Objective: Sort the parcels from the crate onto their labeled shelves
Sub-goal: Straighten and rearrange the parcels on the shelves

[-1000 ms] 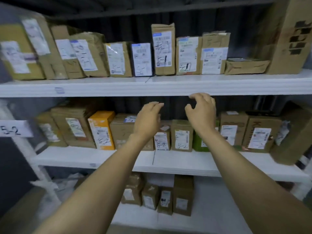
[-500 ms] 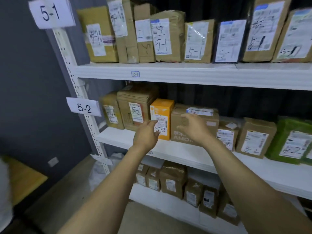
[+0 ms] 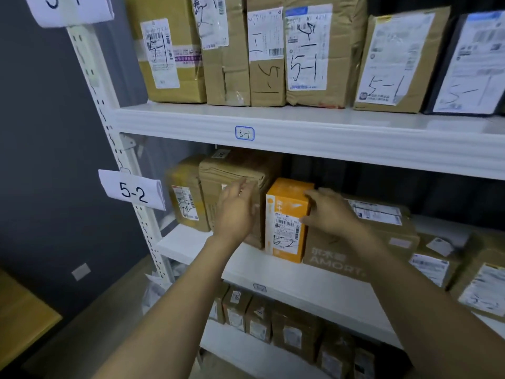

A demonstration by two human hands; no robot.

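Orange box [image 3: 287, 218] stands upright on the 5-2 shelf [image 3: 276, 265]; right hand [image 3: 329, 212] grips its upper right edge, left hand [image 3: 236, 209] hovers open beside it. Stiff card, probably light; best held by both sides.

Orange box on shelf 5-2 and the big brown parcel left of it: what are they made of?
Orange box: looks like printed paperboard, smooth with a slight sheen, crisp edges, white paper label stuck on front. Brown parcel: apparently plain matte corrugated cardboard, its top creased and ridged, possibly under clear tape; I can't confirm the tape.
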